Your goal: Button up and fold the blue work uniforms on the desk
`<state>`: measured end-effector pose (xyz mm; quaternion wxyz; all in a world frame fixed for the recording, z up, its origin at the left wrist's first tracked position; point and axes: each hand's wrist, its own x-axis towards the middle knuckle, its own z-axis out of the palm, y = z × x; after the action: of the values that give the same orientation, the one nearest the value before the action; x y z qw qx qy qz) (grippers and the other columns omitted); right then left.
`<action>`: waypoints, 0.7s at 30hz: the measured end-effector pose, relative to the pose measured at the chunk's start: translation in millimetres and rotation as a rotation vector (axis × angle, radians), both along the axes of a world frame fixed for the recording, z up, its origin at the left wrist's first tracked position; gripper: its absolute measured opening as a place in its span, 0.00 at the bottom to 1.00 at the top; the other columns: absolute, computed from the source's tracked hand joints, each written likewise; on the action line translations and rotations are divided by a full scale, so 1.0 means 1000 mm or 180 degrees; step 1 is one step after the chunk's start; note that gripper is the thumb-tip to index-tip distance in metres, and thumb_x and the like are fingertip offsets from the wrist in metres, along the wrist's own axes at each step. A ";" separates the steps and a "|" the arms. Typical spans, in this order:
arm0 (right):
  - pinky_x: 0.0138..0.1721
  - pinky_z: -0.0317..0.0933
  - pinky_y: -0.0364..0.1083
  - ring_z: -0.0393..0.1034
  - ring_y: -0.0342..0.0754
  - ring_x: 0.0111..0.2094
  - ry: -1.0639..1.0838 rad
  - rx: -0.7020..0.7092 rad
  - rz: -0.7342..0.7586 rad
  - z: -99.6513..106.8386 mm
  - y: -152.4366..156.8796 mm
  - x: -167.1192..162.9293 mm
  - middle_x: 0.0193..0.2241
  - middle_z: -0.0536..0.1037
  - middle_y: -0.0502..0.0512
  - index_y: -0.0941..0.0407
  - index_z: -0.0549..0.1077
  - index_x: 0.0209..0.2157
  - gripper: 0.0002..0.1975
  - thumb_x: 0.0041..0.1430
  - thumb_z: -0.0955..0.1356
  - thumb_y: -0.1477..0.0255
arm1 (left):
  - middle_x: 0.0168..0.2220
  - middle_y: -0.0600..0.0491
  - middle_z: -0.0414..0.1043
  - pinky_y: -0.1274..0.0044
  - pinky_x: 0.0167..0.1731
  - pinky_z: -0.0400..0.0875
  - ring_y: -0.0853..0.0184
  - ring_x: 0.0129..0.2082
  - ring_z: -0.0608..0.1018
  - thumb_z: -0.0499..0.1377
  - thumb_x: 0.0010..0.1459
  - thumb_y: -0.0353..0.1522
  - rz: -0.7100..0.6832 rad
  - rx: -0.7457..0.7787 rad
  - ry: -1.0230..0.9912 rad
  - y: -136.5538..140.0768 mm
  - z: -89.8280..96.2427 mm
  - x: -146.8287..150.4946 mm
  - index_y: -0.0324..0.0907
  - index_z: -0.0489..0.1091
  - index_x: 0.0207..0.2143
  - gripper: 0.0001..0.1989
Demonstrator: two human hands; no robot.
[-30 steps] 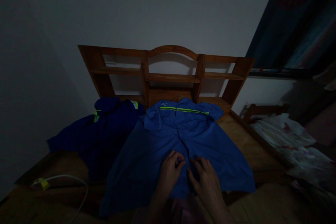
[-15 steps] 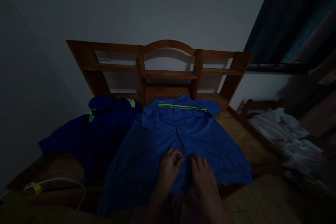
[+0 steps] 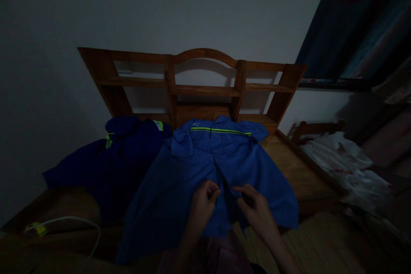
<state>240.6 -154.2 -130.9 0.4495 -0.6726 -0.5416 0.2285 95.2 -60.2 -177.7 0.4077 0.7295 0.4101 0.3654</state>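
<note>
The blue work shirt (image 3: 221, 171) lies face up on the wooden bed platform (image 3: 289, 158), collar toward the shelved headboard (image 3: 199, 90), with its front opening running down the middle. The left hand (image 3: 202, 207) pinches the left edge of that opening between curled fingers. The right hand (image 3: 257, 209) also grips cloth near the hem, and its side of the shirt looks lifted a little from the wood.

What could go wrong, in my judgement: the room is very dim, so a button and its hole are hard to match, and the two front edges could be joined one step off. The thin cloth can also slide on the smooth boards when it is pulled from one side, so that the hem moves toward the platform edge (it hangs already close to it). A strong pull could wrinkle the flat upper part.

The shirt is a light woven fabric, matte, with soft folds and a yellow-green reflective stripe (image 3: 221, 130) across the chest. Beside it on the left lies a darker navy garment (image 3: 105, 162), crumpled, with similar stripe pieces. The platform and headboard are of varnished brown wood, hard and smooth. A white cable (image 3: 77, 221) curves at the near left, and pale crumpled bedding (image 3: 343, 165) lies at the right.
</note>
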 end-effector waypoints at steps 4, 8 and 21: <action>0.32 0.59 0.42 0.67 0.45 0.31 0.0379 0.0057 -0.0026 -0.017 0.003 -0.015 0.31 0.72 0.53 0.57 0.75 0.40 0.15 0.52 0.62 0.76 | 0.28 0.54 0.70 0.78 0.33 0.65 0.68 0.31 0.73 0.54 0.53 0.30 -0.0053 -0.0297 -0.0224 -0.003 -0.002 0.002 0.41 0.67 0.30 0.03; 0.36 0.61 0.42 0.68 0.45 0.34 0.0448 0.0290 -0.0130 -0.031 0.002 -0.026 0.34 0.72 0.53 0.56 0.74 0.42 0.14 0.56 0.62 0.74 | 0.28 0.53 0.70 0.79 0.30 0.66 0.68 0.29 0.74 0.53 0.52 0.27 -0.0121 -0.0455 -0.0445 -0.005 -0.004 0.009 0.40 0.66 0.31 0.04; 0.41 0.60 0.44 0.67 0.46 0.38 -0.0433 0.0717 -0.0232 -0.033 0.007 -0.024 0.36 0.71 0.53 0.54 0.70 0.38 0.08 0.63 0.60 0.71 | 0.39 0.50 0.73 0.77 0.43 0.68 0.67 0.40 0.75 0.51 0.57 0.28 -0.0660 -0.0538 -0.1146 -0.003 -0.014 0.014 0.40 0.68 0.39 0.08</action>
<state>216.5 -147.0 -163.6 0.4924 -0.6510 -0.5683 0.1037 109.2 -63.5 -192.1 0.5693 0.6540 0.2827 0.4102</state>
